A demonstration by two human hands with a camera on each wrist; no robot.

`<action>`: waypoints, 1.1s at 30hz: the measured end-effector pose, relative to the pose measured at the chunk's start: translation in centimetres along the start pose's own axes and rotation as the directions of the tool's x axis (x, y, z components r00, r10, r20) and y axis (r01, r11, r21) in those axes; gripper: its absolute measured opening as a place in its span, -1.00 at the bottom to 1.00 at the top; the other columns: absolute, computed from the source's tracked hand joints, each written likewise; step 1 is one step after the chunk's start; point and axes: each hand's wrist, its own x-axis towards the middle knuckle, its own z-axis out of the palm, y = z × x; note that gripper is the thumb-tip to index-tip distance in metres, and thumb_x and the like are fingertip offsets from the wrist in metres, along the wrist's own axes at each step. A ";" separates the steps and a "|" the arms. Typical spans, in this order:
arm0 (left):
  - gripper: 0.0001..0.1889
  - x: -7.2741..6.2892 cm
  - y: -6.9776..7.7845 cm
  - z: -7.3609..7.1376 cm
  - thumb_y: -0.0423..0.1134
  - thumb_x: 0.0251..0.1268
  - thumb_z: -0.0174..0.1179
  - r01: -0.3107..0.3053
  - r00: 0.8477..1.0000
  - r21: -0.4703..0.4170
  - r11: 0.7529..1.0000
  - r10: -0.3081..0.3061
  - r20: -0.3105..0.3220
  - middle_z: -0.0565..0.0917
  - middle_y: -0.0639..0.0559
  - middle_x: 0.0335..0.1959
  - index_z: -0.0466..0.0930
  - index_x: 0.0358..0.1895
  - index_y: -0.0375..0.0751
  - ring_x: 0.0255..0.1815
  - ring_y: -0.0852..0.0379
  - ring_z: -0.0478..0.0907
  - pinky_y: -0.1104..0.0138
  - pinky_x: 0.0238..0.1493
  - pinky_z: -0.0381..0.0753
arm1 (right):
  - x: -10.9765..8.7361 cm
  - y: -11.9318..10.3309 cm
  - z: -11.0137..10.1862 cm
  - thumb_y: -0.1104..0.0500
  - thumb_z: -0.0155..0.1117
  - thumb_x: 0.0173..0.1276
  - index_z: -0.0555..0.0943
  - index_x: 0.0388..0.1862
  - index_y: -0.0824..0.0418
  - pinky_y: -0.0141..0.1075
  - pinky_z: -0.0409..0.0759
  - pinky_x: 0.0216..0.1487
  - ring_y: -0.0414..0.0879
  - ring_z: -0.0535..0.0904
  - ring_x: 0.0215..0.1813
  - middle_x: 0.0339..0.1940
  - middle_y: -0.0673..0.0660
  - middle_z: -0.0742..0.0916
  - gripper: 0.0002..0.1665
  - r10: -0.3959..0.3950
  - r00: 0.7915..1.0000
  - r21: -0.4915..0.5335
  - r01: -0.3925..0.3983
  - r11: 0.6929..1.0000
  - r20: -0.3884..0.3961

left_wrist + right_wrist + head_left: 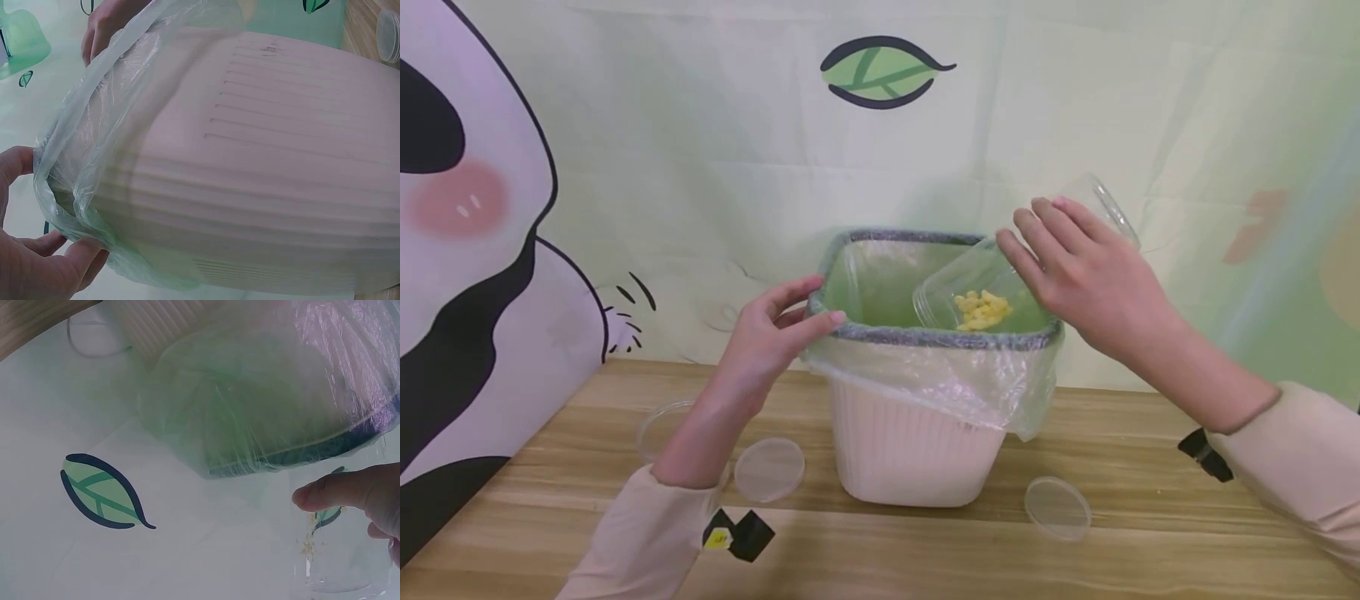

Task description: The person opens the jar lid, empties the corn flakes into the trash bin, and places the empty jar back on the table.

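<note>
A white ribbed trash bin (917, 454) stands upright, lined with a clear plastic bag (940, 379) folded over its rim. My left hand (763, 333) grips the bin's left rim through the bag, thumb at the front corner and fingers along the side. Over the bin's right side, my right hand (1093, 279) holds a clear plastic jar (943, 279). The jar tilts mouth-down into the opening. Small yellow pieces (981, 311) lie inside near its mouth, and yellow crumbs (307, 544) cling to its wall in the right wrist view.
Round clear lids lie on the wooden table: one lid (770, 470) left of the bin, another lid (1057, 508) to its right. A clear round piece (655, 429) is partly hidden behind my left forearm. A printed backdrop (715, 208) rises close behind the bin.
</note>
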 end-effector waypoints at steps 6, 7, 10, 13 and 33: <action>-0.39 0.1 -0.1 0.1 -0.26 0.18 0.19 0.003 1.000 -0.011 1.000 -0.003 0.000 0.29 -0.16 0.28 0.23 0.31 -0.23 0.24 -0.03 0.27 0.10 0.25 0.22 | 0.3 0.4 -0.4 0.60 0.25 -0.06 0.47 0.01 0.46 -0.06 0.34 0.18 0.26 0.45 0.05 -0.06 0.42 0.57 -0.45 0.031 0.999 0.006 -0.031 0.999 -0.011; -0.39 0.2 -0.1 0.1 -0.26 0.18 0.19 0.002 1.000 -0.010 1.000 -0.002 0.000 0.29 -0.16 0.28 0.23 0.31 -0.23 0.24 -0.03 0.27 0.09 0.25 0.22 | 0.3 0.5 -0.5 0.60 0.24 -0.05 0.46 0.01 0.46 -0.06 0.34 0.18 0.26 0.45 0.05 -0.05 0.41 0.57 -0.45 0.033 0.999 0.007 -0.033 0.999 -0.013; -0.39 0.2 -0.2 0.1 -0.25 0.18 0.19 0.000 1.000 -0.005 1.000 0.000 0.000 0.27 -0.15 0.29 0.23 0.31 -0.23 0.24 -0.03 0.27 0.09 0.24 0.23 | 0.3 0.5 -0.7 0.60 0.21 -0.02 0.45 0.03 0.45 -0.05 0.34 0.18 0.26 0.44 0.07 -0.03 0.42 0.56 -0.46 0.043 0.999 0.012 -0.043 0.999 -0.017; -0.38 0.3 -0.2 0.2 -0.24 0.18 0.19 0.001 1.000 -0.001 1.000 -0.001 0.000 0.27 -0.15 0.29 0.23 0.31 -0.22 0.24 -0.03 0.27 0.10 0.25 0.23 | 0.3 0.6 -0.9 0.60 0.19 -0.01 0.44 0.04 0.45 -0.05 0.34 0.18 0.26 0.43 0.08 -0.03 0.42 0.56 -0.45 0.032 0.999 0.007 -0.032 0.999 -0.020; -0.38 0.2 -0.2 0.2 -0.23 0.16 0.21 -0.002 1.000 0.004 1.000 0.002 -0.007 0.28 -0.12 0.29 0.24 0.31 -0.19 0.25 -0.02 0.28 0.10 0.24 0.24 | -0.2 1.2 -1.2 0.58 0.03 0.12 0.42 0.06 0.44 -0.02 0.34 0.17 0.28 0.43 0.07 -0.02 0.43 0.56 -0.54 0.104 0.994 0.043 -0.102 0.994 -0.041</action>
